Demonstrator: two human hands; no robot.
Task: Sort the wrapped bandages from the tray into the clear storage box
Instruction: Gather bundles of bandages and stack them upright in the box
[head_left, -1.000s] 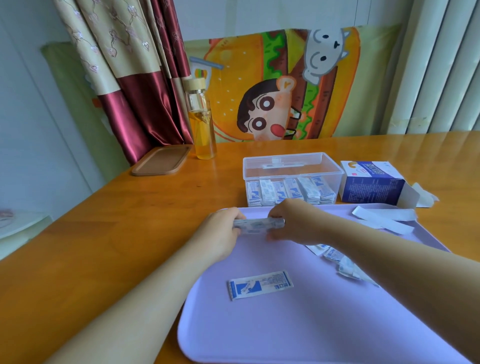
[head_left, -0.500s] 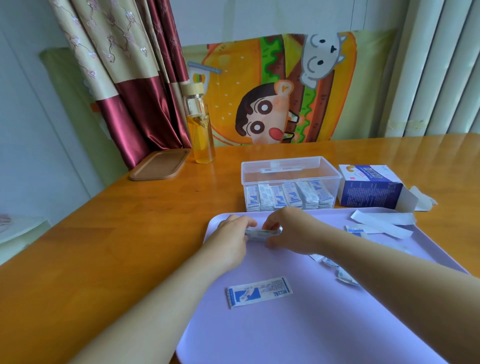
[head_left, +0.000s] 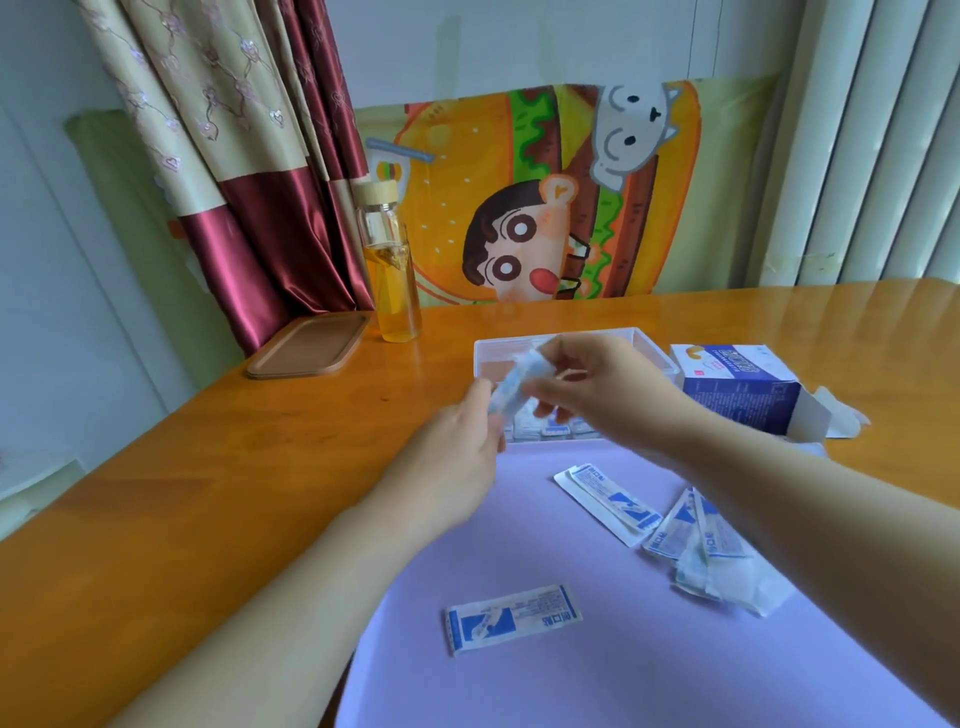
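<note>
A small stack of wrapped bandages (head_left: 519, 382) is lifted in front of the clear storage box (head_left: 652, 347), blurred by motion. My right hand (head_left: 608, 395) pinches its upper end and my left hand (head_left: 457, 441) holds its lower end. The box behind my hands shows a row of bandages standing along its front wall. On the lilac tray (head_left: 597, 686) one wrapped bandage (head_left: 511, 618) lies flat near me. Another wrapped bandage (head_left: 608, 501) and a loose heap of bandages (head_left: 701, 551) lie beside my right forearm.
A blue and white carton (head_left: 743, 387) stands open to the right of the box, with white paper strips by it. A glass bottle of yellow liquid (head_left: 392, 275) and a brown lid (head_left: 309, 351) sit at the back left of the wooden table (head_left: 208, 467).
Both hands have risen from the tray's far edge with the stack of bandages and carried it up toward the clear box. The view tilted, showing more bandages on the tray's right.
</note>
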